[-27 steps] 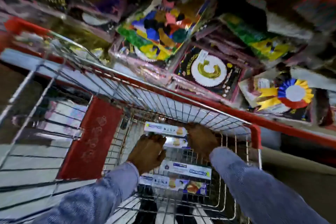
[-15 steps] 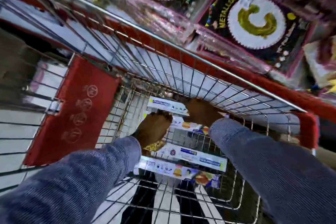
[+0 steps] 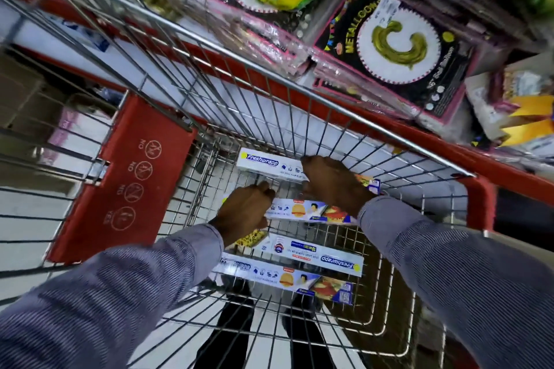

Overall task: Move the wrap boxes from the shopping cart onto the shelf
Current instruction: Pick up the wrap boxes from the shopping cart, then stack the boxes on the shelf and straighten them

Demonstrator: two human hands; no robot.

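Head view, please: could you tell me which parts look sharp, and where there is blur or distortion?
Head view: the wrap boxes in the cart and both hands, left hand and right hand, are fairly sharp; the edges smear, especially the top left and the sleeves; the wide lens bends the cart's wires and rim outward; the party packs show plastic glare.

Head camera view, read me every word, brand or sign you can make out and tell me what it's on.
"Freshwrapp": top wrap box.
"Freshwrapp", upside down: third wrap box.
"NO", three times, and "YES": red cart flap.
"METALLOON": black balloon pack, last letters hidden.
Fine print on the boxes: too small.
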